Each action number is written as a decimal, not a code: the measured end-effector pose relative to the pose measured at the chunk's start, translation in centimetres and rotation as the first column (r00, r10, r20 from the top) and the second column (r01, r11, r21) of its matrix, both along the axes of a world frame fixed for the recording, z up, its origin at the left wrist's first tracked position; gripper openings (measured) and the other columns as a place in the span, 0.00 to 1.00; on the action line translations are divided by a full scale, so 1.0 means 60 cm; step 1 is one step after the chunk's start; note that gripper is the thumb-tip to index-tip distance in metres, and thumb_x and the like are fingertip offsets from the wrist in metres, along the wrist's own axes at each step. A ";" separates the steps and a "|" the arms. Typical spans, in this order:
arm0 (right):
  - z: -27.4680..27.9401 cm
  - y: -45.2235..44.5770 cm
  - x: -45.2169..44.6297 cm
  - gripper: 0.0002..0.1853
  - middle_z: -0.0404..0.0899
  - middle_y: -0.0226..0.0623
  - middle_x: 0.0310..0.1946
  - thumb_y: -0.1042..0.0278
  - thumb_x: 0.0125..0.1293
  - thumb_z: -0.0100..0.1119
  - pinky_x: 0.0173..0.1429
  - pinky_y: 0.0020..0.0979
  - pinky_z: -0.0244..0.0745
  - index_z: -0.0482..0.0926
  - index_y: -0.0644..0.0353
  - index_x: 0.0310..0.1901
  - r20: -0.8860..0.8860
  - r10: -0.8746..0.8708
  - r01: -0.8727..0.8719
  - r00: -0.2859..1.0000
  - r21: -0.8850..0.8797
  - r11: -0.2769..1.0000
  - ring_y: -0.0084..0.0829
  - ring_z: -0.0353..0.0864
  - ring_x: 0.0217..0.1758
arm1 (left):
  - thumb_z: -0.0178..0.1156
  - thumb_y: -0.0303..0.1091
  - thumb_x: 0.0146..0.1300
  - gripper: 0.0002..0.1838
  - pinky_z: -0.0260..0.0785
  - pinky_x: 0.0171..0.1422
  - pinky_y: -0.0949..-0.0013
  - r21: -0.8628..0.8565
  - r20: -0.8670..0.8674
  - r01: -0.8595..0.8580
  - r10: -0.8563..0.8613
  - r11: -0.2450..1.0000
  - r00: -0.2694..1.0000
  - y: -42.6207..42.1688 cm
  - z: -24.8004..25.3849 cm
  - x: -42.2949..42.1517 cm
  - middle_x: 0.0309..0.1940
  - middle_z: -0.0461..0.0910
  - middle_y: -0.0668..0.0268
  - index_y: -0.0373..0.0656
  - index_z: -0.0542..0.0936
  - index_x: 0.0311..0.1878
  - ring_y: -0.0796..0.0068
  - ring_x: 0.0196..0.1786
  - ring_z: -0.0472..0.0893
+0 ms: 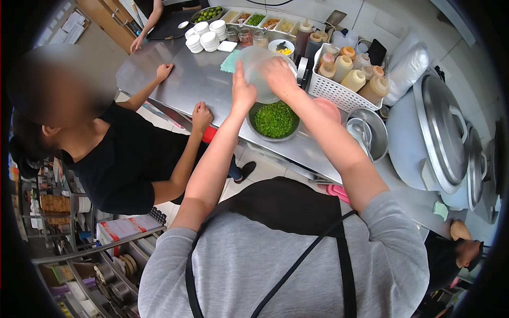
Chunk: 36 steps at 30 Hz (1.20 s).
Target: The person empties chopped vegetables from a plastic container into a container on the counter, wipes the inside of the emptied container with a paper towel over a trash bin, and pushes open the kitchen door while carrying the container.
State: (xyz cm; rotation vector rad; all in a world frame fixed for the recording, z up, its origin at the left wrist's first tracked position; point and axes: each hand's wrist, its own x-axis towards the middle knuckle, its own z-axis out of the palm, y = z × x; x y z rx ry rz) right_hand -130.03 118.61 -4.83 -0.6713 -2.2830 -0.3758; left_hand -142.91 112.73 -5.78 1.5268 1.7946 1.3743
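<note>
My left hand (pixel 244 91) grips the side of a translucent plastic container (pixel 263 91), which is tilted over a metal bowl (pixel 259 132). Blurred by motion, my right hand (pixel 280 77) reaches to the container's mouth or inside it. Its fingers are smeared, so I cannot tell whether they hold anything. Finely chopped green herbs (pixel 274 119) fill much of the bowl below both hands. A light green cloth (pixel 229 62) lies to the left of the container.
A white basket of sauce bottles (pixel 339 87) stands to the right, near nested metal bowls (pixel 377 135) and large lidded pots (pixel 437 138). Stacked white dishes (pixel 210 40) sit at the back left. A person in black (pixel 132 153) stands at the left with fists on the counter (pixel 188 79).
</note>
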 end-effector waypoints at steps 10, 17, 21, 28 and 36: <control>-0.038 0.012 -0.039 0.09 0.76 0.41 0.37 0.72 0.46 0.52 0.50 0.36 0.68 0.78 0.65 0.29 0.176 -0.204 0.224 0.963 -0.101 0.969 0.37 0.73 0.46 | 0.42 0.16 0.45 0.41 0.49 0.69 0.64 -0.001 0.156 0.010 -0.010 1.000 0.988 -0.005 0.000 0.005 0.64 0.56 0.46 0.39 0.48 0.68 0.53 0.67 0.57; -0.014 0.020 -0.044 0.12 0.76 0.49 0.36 0.80 0.46 0.51 0.48 0.40 0.69 0.77 0.66 0.35 -0.380 -0.238 0.061 0.894 -0.424 0.904 0.45 0.76 0.43 | 0.41 0.15 0.47 0.44 0.70 0.50 0.67 0.008 0.389 0.089 -0.085 0.996 0.917 -0.018 -0.002 0.008 0.63 0.58 0.55 0.54 0.45 0.70 0.62 0.57 0.68; -0.016 0.031 -0.048 0.16 0.76 0.51 0.37 0.82 0.45 0.52 0.49 0.39 0.69 0.75 0.66 0.40 -0.286 -0.232 -0.016 0.930 -0.661 0.750 0.47 0.76 0.43 | 0.40 0.14 0.47 0.44 0.65 0.57 0.67 -0.005 0.538 0.224 -0.186 0.975 0.822 -0.043 0.037 0.023 0.65 0.55 0.56 0.53 0.47 0.70 0.63 0.62 0.62; -0.011 0.020 -0.021 0.14 0.77 0.49 0.41 0.75 0.54 0.46 0.51 0.39 0.69 0.77 0.62 0.41 0.194 -0.168 0.251 0.966 -0.578 0.777 0.45 0.77 0.45 | 0.41 0.13 0.46 0.44 0.49 0.67 0.69 0.141 0.120 0.153 -0.170 0.978 0.978 -0.035 -0.003 0.015 0.69 0.50 0.57 0.52 0.50 0.70 0.62 0.69 0.53; -0.102 0.078 -0.010 0.16 0.74 0.49 0.47 0.64 0.60 0.47 0.57 0.38 0.66 0.76 0.59 0.48 -0.153 -0.190 0.036 0.970 -0.681 0.732 0.44 0.72 0.53 | 0.40 0.12 0.46 0.42 0.50 0.68 0.67 0.217 0.250 0.209 -0.261 0.953 0.932 -0.047 -0.013 0.034 0.68 0.51 0.54 0.48 0.51 0.69 0.58 0.69 0.53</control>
